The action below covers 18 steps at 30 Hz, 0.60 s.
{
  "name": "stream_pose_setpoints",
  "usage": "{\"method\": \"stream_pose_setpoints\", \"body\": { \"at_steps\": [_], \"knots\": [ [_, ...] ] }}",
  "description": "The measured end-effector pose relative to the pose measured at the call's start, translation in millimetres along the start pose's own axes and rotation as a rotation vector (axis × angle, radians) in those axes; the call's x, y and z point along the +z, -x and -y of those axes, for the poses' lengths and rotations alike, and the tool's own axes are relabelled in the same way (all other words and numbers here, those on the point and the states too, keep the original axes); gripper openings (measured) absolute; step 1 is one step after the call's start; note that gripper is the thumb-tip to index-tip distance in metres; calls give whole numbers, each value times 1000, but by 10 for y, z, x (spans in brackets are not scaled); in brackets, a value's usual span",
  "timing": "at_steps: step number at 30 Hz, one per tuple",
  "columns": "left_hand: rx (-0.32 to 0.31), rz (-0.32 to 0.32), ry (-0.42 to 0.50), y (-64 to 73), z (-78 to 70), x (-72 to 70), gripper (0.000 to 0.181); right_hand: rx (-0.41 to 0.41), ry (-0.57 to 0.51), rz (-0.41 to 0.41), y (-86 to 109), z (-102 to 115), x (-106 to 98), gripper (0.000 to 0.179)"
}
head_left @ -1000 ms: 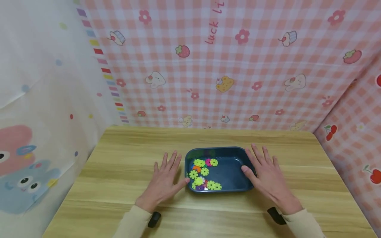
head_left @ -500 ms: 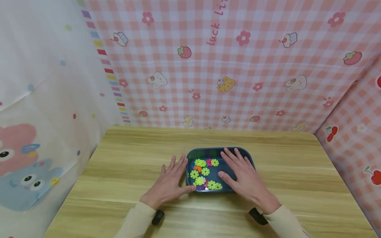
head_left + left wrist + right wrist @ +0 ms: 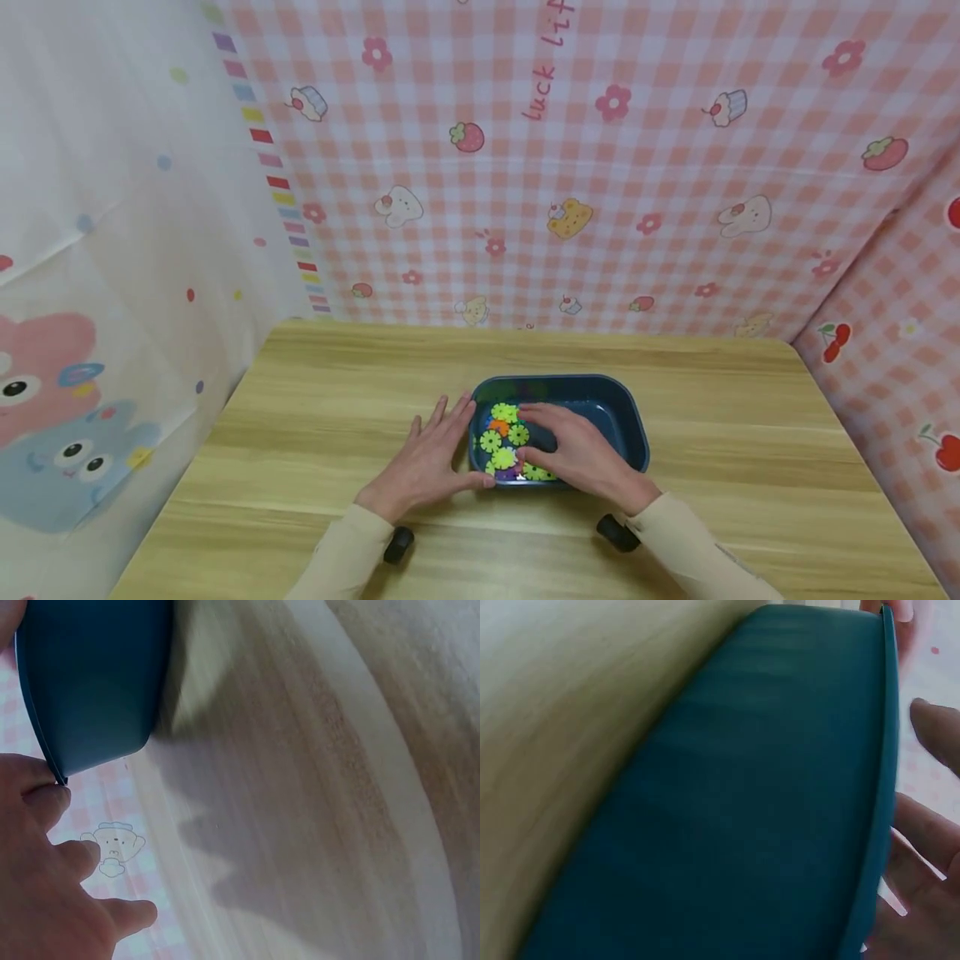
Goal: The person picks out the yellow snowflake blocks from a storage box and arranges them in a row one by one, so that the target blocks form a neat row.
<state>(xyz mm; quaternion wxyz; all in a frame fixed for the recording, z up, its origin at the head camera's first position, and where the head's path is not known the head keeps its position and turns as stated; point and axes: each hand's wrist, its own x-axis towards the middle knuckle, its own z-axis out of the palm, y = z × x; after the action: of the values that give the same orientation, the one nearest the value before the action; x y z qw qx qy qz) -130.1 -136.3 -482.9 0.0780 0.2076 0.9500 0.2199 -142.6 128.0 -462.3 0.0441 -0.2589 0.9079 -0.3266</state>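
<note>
A dark blue rectangular tray [image 3: 642, 437] sits on the table. Several notched, flower-shaped plastic discs [image 3: 504, 457] lie in its left half, mostly yellow-green, with an orange disc [image 3: 498, 428] and some purple among them. My left hand [image 3: 420, 462] rests against the tray's left end, thumb at the near corner; in the left wrist view its straight fingers touch the rim. My right hand [image 3: 581, 450] reaches over the tray, fingers gently bent and thumb apart, fingertips right at the discs. The right wrist view shows this hand [image 3: 930, 892] beyond the tray's outer wall [image 3: 735, 787].
The wood-grain table [image 3: 360, 358] extends around the tray. A pink checked cloth [image 3: 525, 183] hangs behind it, with a white patterned cloth [image 3: 135, 250] at the left. Black wrist cameras [image 3: 618, 532] sit under both wrists.
My right hand has moved left from the tray's right rim to over the discs, its fingers bending. My left hand has shifted slightly right onto the tray's left edge.
</note>
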Motion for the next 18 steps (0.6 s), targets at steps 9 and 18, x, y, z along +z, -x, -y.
{"method": "stream_pose_setpoints", "body": {
  "at_steps": [9,18],
  "knots": [
    [11,12,-4,-34,-1,-45,114,3,-66,140,-247,-30,90,40],
    [1,29,12,-43,-2,-50,113,-40,-63,230,-368,-95,228,30]
  ]
}}
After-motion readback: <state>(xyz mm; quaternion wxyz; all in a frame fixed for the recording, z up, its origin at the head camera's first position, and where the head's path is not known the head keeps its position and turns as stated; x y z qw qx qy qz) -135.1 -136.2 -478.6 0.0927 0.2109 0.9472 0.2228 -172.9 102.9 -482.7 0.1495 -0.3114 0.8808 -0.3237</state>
